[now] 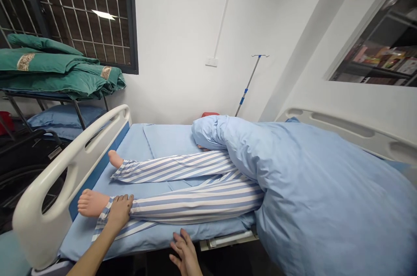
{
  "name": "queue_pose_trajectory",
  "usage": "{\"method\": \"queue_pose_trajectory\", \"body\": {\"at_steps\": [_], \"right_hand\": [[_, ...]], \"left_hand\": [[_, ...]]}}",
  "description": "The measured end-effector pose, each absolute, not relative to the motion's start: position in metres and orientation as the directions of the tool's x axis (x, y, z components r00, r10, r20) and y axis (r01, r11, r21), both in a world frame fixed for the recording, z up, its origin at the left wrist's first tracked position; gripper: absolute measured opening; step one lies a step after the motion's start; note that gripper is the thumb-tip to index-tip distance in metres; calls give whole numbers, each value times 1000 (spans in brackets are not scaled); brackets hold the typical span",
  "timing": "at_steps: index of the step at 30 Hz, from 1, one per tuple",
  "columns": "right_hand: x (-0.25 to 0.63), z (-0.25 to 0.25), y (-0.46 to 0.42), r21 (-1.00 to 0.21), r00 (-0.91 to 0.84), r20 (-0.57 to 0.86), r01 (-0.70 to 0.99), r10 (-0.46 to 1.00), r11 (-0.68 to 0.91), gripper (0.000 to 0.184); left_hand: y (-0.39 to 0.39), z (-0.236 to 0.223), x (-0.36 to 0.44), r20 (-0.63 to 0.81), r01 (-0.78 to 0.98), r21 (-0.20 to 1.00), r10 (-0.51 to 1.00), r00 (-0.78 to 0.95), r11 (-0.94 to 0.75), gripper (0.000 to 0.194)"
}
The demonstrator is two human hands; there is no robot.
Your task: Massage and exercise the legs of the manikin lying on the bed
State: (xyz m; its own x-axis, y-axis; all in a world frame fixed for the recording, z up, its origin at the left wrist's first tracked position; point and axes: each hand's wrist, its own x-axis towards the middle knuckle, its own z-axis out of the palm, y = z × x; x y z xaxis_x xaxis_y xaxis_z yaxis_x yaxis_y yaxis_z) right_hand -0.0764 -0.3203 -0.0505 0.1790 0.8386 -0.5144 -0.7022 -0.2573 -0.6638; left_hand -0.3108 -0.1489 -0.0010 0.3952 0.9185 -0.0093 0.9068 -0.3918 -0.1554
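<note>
- At 8 o'clock, left hand [120, 211] lies across the near ankle of a lying figure [185, 200], on the cloth. Fingers bent over the top, pressed together; thumb hidden, so can't tell if it's a firm grip.
- Near 6 o'clock, right hand [185, 252] beside the mattress edge: fingers spread, half curled, released, nothing in them. Can't tell if the fingertips touch the bedding.
- Centre out to 8 o'clock: blue-and-white striped trousers [208, 198] on the figure, both legs laid along the bed. Near hem spread on the sheet; near bare foot [93, 203] sticks out past the left hand, far bare foot [115, 159] at 9.
- Bed [159, 137] has a light-blue sheet and a white plastic footboard [70, 169] at 8. Holds the figure plus a bunched light-blue quilt [312, 189] from 3 to 5, covering the upper body and hanging over the near side.
- Around 9 to 10: dark metal rack [79, 114]. Top level carries folded green quilts [55, 67] with patterned bands; blue pillow [65, 114] below.
- 9, far edge: red plastic tub [5, 122], cut off, contents not visible.
- 2 to 3, behind the wall opening: dark shelf [374, 70] with mixed packages [387, 60], too blurred to identify.
- 2: grey metal drip pole [250, 80], blue clamps, bare hooks.
</note>
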Motion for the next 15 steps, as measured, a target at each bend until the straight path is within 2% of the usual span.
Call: {"method": "queue_pose_trajectory", "body": {"at_steps": [5,8,10,11,13,15], "right_hand": [[-77,-58,-363,-736,251,-580,-570,775,-366,60],[-40,-49,-395,-762,313,-582,-531,751,-369,57],[16,-36,-419,-764,355,-592,-532,723,-365,65],[52,-27,-431,-759,386,-610,-534,692,-372,76],[131,-7,-455,-634,427,-769,-606,476,-480,93],[194,15,-472,-503,418,-864,-680,281,-533,101]], "left_hand": [[-160,-1,-309,16,909,-174,922,387,-379,51],[-165,2,-310,1,907,-168,920,392,-386,51],[-169,4,-309,-5,906,-164,919,394,-389,52],[-170,4,-309,-5,907,-159,918,395,-391,53],[-173,3,-308,4,908,-126,915,403,-400,54],[-174,2,-309,34,904,-61,904,426,-423,60]]}}
